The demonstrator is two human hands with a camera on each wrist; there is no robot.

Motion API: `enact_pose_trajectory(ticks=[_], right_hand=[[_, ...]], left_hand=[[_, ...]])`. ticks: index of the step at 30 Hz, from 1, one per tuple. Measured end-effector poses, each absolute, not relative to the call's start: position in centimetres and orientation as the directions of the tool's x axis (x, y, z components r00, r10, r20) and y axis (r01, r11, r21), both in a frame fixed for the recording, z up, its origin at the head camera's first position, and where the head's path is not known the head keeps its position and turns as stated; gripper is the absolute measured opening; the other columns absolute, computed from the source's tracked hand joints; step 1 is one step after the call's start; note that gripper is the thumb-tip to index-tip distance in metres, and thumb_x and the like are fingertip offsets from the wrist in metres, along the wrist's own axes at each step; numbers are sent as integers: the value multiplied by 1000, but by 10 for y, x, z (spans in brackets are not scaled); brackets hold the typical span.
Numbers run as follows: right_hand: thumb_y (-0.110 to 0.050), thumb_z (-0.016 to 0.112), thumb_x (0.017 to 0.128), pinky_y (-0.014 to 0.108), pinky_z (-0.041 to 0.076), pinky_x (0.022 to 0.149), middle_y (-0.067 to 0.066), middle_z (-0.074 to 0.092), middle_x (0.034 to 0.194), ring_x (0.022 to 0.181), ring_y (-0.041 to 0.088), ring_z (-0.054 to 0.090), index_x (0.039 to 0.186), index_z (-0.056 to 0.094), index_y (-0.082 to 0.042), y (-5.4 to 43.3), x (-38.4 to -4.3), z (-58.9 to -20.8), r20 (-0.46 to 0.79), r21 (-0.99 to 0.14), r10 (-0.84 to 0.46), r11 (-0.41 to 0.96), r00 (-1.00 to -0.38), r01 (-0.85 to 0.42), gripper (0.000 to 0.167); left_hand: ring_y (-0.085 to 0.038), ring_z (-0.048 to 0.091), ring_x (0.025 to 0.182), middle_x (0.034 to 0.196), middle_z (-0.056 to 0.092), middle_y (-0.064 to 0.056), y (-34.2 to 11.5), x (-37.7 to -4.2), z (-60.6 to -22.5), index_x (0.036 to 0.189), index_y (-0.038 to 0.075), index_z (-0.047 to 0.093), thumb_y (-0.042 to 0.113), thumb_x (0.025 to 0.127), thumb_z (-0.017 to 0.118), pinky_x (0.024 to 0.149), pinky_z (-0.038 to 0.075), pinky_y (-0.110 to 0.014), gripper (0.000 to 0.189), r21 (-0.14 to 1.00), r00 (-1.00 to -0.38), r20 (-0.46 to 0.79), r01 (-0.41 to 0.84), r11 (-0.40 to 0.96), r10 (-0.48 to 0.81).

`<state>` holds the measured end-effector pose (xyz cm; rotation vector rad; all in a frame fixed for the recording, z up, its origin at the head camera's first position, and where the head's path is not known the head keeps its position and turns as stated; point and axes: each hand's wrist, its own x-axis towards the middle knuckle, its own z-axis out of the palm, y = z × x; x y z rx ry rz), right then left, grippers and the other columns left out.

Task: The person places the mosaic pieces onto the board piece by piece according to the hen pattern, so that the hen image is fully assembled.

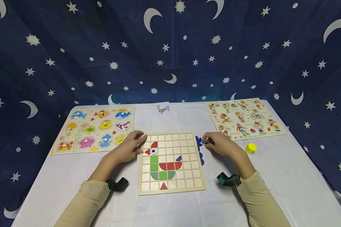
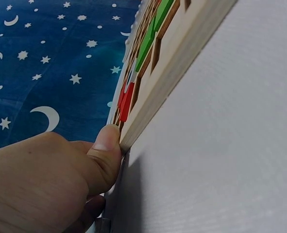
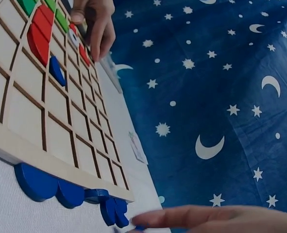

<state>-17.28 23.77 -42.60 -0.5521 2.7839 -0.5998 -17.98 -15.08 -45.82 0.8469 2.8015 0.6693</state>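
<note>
A wooden grid board (image 1: 187,183) lies mid-table, bearing red, green and blue pieces in a bird shape with a round eye piece (image 1: 153,151). My left hand (image 1: 129,145) holds the board at its far left corner, the thumb against the side edge in the left wrist view. Beyond the board's right edge, my right hand (image 1: 220,143) pinches a small blue piece (image 3: 140,228), mostly hidden by the fingers. Several blue rounded pieces (image 3: 36,182) lie along that edge, some overlapping. A blue half-round piece (image 1: 179,158) sits in a cell above the red row (image 1: 170,165).
A sea-animal peg puzzle (image 1: 95,129) lies at the left, a figure puzzle (image 1: 244,118) at the right. Near the latter stands a yellow cylinder (image 1: 250,148). A small picture card (image 1: 163,108) lies at the back, before a starry blue cloth (image 1: 170,47).
</note>
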Motion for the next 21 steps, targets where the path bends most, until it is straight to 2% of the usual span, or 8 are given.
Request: enact_pose_trajectory(ticks=[3,9,14,21], right_hand=[[-10,66,88,30,47,70,-3,64,79,72,10,55,96,68,-12,234,-173,-425,-93,-476,-417,816,-904,-327,9],[-17,70,86,25,49,65,-7,67,78,68,5,59,89,66,-16,217,-171,-430,13,-555,-405,757,-914,-344,5],[-18,75,81,23,46,64,-9,63,77,70,6,54,84,67,-18,202,-168,-441,86,-594,-407,712,-909,-375,9],[-19,73,83,22,45,63,-9,61,74,67,5,52,87,69,-17,187,-164,-451,91,-589,-399,717,-913,-372,6]], left_hand=[[-29,38,131,141,40,-14,-151,-180,-459,142,5,43,18,88,67,109,37,-45,60,455,-833,-7,490,743,554],[-29,37,131,142,40,-13,-151,-179,-458,142,5,43,18,88,67,109,37,-45,60,459,-838,-18,478,749,546],[-29,37,131,141,40,-14,-151,-180,-458,142,5,43,18,88,67,109,37,-45,60,458,-835,-16,482,747,550],[-29,37,130,141,40,-14,-152,-181,-458,142,4,43,18,88,67,109,36,-45,60,453,-827,-7,498,739,562]])
